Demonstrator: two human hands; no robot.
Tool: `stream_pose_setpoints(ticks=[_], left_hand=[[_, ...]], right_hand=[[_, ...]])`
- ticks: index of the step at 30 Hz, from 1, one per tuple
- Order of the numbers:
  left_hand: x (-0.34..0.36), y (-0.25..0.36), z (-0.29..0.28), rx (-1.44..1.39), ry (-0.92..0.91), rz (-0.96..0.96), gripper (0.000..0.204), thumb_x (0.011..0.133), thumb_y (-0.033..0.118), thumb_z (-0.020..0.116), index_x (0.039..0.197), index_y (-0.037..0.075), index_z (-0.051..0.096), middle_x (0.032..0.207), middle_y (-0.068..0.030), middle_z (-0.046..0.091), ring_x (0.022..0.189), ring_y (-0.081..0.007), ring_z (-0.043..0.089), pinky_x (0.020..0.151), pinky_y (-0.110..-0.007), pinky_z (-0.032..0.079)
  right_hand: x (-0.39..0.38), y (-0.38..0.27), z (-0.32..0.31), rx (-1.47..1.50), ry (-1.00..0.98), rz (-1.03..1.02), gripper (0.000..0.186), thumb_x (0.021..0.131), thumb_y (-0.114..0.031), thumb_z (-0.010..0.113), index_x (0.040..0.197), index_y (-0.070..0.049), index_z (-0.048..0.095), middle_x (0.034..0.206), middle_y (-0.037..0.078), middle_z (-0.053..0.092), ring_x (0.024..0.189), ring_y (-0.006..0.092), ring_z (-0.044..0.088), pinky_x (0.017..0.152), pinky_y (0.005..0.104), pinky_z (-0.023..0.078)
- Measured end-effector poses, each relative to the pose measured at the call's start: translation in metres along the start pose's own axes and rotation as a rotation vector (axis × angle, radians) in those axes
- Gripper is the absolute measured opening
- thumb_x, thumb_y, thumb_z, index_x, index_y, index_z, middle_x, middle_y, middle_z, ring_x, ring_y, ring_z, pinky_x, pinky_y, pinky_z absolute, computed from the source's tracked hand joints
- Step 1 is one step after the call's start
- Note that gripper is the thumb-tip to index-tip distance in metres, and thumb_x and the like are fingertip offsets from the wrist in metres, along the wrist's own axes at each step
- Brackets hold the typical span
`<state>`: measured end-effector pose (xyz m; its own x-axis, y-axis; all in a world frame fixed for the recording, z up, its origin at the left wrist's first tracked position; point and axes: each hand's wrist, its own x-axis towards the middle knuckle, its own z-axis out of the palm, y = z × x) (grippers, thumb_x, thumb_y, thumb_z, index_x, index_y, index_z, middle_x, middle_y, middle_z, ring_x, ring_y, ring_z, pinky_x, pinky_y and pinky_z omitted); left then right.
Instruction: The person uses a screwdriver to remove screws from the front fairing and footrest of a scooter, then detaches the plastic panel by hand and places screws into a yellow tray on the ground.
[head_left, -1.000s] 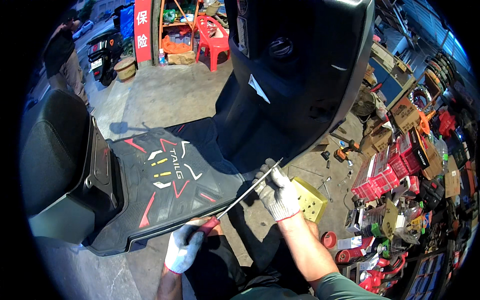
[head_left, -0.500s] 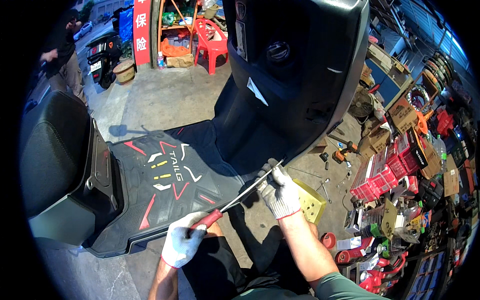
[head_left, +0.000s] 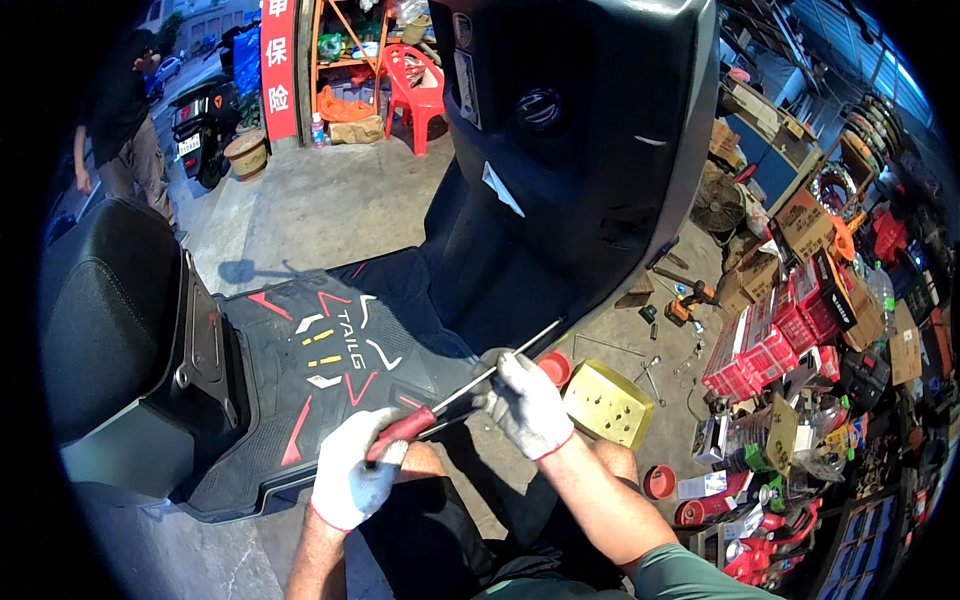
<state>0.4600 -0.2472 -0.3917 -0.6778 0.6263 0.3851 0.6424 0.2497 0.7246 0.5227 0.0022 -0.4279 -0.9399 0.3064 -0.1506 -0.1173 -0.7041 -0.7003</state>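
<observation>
A long screwdriver with a red handle [head_left: 405, 434] is gripped in my left hand [head_left: 350, 470], which wears a white glove. Its thin metal shaft slants up and to the right, the tip ending by the lower edge of the scooter's dark front panel [head_left: 500, 270]. My right hand [head_left: 535, 405], gloved in white with grey fingertips, has its thumb and fingers closed around the middle of the shaft. Both hands are just off the near edge of the black footboard mat [head_left: 390, 385], which has red, white and yellow marks.
On the floor to the right lie a yellow tray [head_left: 610, 410] holding small parts, a red round dish [head_left: 554, 367], an orange-black power drill [head_left: 690, 303] and loose wrenches. Boxes [head_left: 760, 350] crowd the right side. The scooter seat [head_left: 110, 300] is at left; a person [head_left: 125, 130] stands beyond it.
My right hand has moved down the shaft toward the handle, leaving more of the tip end showing. The red dish and more of the yellow tray have come into sight.
</observation>
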Motion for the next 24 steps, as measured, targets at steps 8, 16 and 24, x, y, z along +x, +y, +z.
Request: stream_pose_setpoints(ticks=[8, 16, 24], left_hand=[[-0.019, -0.033, -0.029, -0.786, -0.124, -0.697, 0.047, 0.102, 0.038, 0.045, 0.117, -0.003, 0.062, 0.068, -0.0081, 0.065, 0.042, -0.0102, 0.05, 0.039, -0.023, 0.036], [-0.004, 0.001, -0.034, -0.488, 0.074, -0.482, 0.028, 0.088, 0.014, 0.067, 0.111, 0.001, 0.06, 0.098, -0.0121, 0.062, 0.079, -0.0189, 0.06, 0.073, -0.031, 0.049], [0.002, -0.001, -0.013, -0.145, 0.282, -0.209, 0.029, 0.088, 0.013, 0.067, 0.111, -0.003, 0.061, 0.105, -0.0144, 0.063, 0.083, -0.0205, 0.062, 0.076, -0.033, 0.052]], right_hand=[[0.005, 0.008, 0.013, 0.0, 0.082, -0.079, 0.021, 0.101, -0.019, 0.053, 0.109, -0.001, 0.059, 0.097, 0.013, 0.066, 0.08, 0.0205, 0.066, 0.07, 0.0315, 0.057], [0.009, 0.002, 0.013, 0.066, 0.063, -0.123, 0.02, 0.102, -0.018, 0.051, 0.108, 0.0, 0.059, 0.095, 0.015, 0.066, 0.074, 0.0199, 0.065, 0.063, 0.0303, 0.056], [0.013, -0.004, 0.018, 0.092, 0.082, -0.102, 0.02, 0.104, -0.018, 0.047, 0.106, -0.002, 0.059, 0.093, 0.012, 0.066, 0.074, 0.0177, 0.061, 0.064, 0.0296, 0.049]])
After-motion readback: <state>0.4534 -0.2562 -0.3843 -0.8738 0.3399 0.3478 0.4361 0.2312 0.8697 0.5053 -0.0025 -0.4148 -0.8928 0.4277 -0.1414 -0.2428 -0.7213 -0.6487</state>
